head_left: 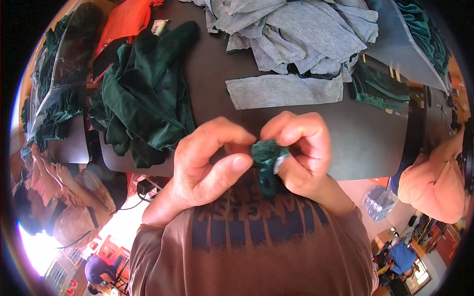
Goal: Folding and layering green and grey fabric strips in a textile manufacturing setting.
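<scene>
A small bunched piece of green velvet cloth (267, 163) with a pale patch at its right side is held up in front of my chest. My right hand (302, 153) pinches it between thumb and curled fingers. At the cloth's left edge my left hand (210, 160) is curled, its index fingertip against the cloth and its thumb tip close by; what lies between those fingers is hidden. On the dark table (210, 93) beyond my hands, a flat grey fabric strip (286, 92) lies in front of a heap of grey fabric pieces (301, 37).
A dark green velvet pile (143, 93) lies at the left, by an orange bag (126, 22). Folded green pieces (377, 86) rest at the right. Clear panels stand on both sides with more green fabric. Other people sit at left and right.
</scene>
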The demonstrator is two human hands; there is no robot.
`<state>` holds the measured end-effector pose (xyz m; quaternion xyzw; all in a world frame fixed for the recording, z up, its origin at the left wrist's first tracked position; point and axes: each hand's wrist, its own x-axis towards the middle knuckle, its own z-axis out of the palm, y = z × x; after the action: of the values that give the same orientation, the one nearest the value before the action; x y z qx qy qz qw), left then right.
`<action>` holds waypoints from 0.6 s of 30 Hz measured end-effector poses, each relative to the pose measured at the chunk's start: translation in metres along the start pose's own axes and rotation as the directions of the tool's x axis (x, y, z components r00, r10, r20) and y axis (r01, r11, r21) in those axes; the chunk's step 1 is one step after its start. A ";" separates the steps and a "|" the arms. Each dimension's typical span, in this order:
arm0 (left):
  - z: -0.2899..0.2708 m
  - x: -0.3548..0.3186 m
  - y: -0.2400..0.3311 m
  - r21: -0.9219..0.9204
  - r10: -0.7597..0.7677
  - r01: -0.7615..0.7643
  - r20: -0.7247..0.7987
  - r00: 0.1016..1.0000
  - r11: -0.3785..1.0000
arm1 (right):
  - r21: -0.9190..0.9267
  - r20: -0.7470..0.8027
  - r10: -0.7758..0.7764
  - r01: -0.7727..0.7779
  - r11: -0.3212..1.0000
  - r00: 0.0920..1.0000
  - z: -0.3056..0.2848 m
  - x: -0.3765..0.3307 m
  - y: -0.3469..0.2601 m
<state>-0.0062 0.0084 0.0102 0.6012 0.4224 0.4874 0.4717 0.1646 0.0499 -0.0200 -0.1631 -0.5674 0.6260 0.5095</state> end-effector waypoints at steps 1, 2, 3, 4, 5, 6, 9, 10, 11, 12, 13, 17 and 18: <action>0.003 0.002 0.005 0.007 -0.036 0.036 -0.038 0.999 0.999 | -0.065 0.028 0.005 -0.003 0.998 1.000 0.000 0.001 0.000; 0.003 0.006 0.009 0.007 -0.036 0.036 -0.038 0.999 0.999 | -0.062 -0.015 0.044 -0.045 0.997 0.999 0.002 0.002 -0.001; 0.002 0.010 0.011 0.113 0.029 -0.028 -0.010 1.000 0.993 | -0.061 -0.015 0.044 -0.045 0.997 0.999 0.000 0.003 -0.002; 0.001 0.012 0.012 0.214 0.091 -0.094 0.025 0.996 0.972 | -0.160 0.068 0.023 -0.012 0.987 0.997 -0.005 0.005 -0.002; 0.000 0.011 0.012 0.213 0.091 -0.095 0.028 0.995 0.972 | -0.256 0.149 0.010 0.029 0.966 0.989 -0.008 0.006 -0.003; -0.001 0.010 0.011 0.249 0.066 -0.074 0.038 0.997 0.966 | -0.257 0.146 0.010 0.028 0.966 0.989 -0.007 0.006 -0.003; -0.005 0.007 0.011 0.286 0.008 -0.022 0.051 0.999 0.958 | -0.244 0.160 0.088 -0.047 0.969 0.983 -0.006 0.005 -0.004; -0.005 0.006 0.011 0.287 -0.025 0.008 0.053 0.998 0.958 | -0.227 0.158 0.144 -0.106 0.968 0.977 -0.006 0.004 -0.005; -0.005 0.006 0.010 0.287 -0.025 0.009 0.054 0.998 0.958 | -0.209 0.157 0.198 -0.163 0.964 0.967 -0.006 0.004 -0.005; -0.005 0.005 0.007 0.236 -0.037 0.026 0.044 0.998 0.971 | -0.209 0.156 0.198 -0.164 0.964 0.968 -0.004 0.005 -0.005; -0.004 0.005 0.005 0.184 -0.050 0.043 0.035 0.998 0.982 | -0.190 0.088 0.200 -0.181 0.965 0.976 -0.001 0.006 -0.004; 0.002 0.001 0.001 0.098 -0.070 0.072 -0.024 0.997 0.993 | -0.145 0.033 0.239 -0.232 0.962 0.971 0.000 0.006 -0.004; 0.003 0.000 0.001 0.113 -0.093 0.097 -0.041 0.995 0.989 | -0.145 0.029 0.239 -0.232 0.962 0.971 0.000 0.006 -0.005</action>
<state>-0.0035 0.0078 0.0114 0.5977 0.4862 0.4499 0.4516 0.1641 0.0536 -0.0132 -0.2506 -0.5982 0.6442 0.4054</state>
